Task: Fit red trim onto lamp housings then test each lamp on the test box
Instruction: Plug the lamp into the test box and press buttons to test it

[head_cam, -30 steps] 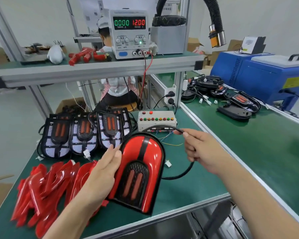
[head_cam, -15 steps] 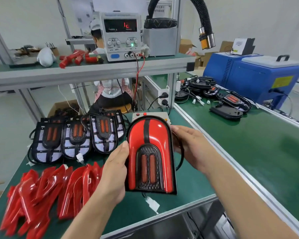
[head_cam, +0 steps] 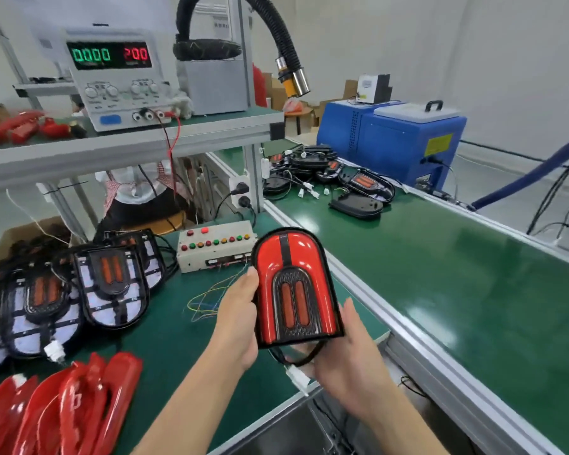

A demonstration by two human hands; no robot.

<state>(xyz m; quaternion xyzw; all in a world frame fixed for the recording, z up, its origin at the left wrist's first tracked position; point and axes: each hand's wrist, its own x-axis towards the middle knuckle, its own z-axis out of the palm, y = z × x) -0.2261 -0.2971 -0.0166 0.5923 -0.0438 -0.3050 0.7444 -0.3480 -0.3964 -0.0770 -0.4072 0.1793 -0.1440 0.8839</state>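
In the head view, both hands hold one lamp (head_cam: 295,287) upright above the front edge of the green table (head_cam: 165,336). The lamp already has its red trim on. The left hand (head_cam: 238,318) grips its left side, the fingers curled behind and the thumb on the front edge. The right hand (head_cam: 349,349) supports the lamp from below and behind; its fingers are curled around the black cable (head_cam: 296,356), and a white plug (head_cam: 297,377) hangs at the wrist. The test box (head_cam: 216,246) with coloured buttons stands on the table just behind the lamp, not touching it. Bare lamp housings (head_cam: 79,290) lie in a row on the left. Loose red trims (head_cam: 63,408) are piled near the front left corner.
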